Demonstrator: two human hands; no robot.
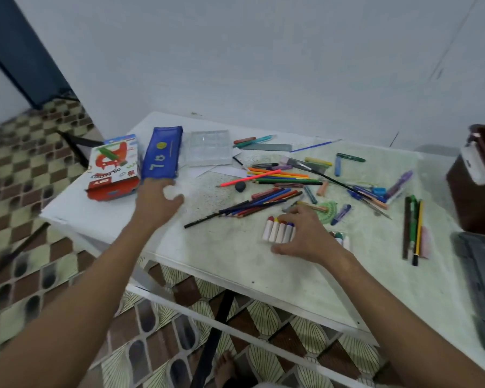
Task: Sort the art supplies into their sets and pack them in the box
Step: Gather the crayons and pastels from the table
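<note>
Art supplies lie scattered over a pale table (235, 264). My left hand (158, 201) reaches toward the near end of a blue pencil case (161, 154), its fingers loosely spread and holding nothing. Left of the case lies a red and white oil pastel box (111, 169). My right hand (305, 233) rests with its fingers on a row of white-wrapped oil pastels (276, 231). Beyond them lie a bundle of coloured pencils (261, 201), a second fan of pencils (280, 176), a black eraser ball (240, 186) and a green protractor (326, 211).
A clear plastic tray (209, 147) and a grey ruler (266, 147) sit near the back edge. Loose crayons, pens and a brush cover the right half. Upright pencils (413, 228) lie at right. A brown bin (476, 180) and grey box (482, 264) stand at the right edge.
</note>
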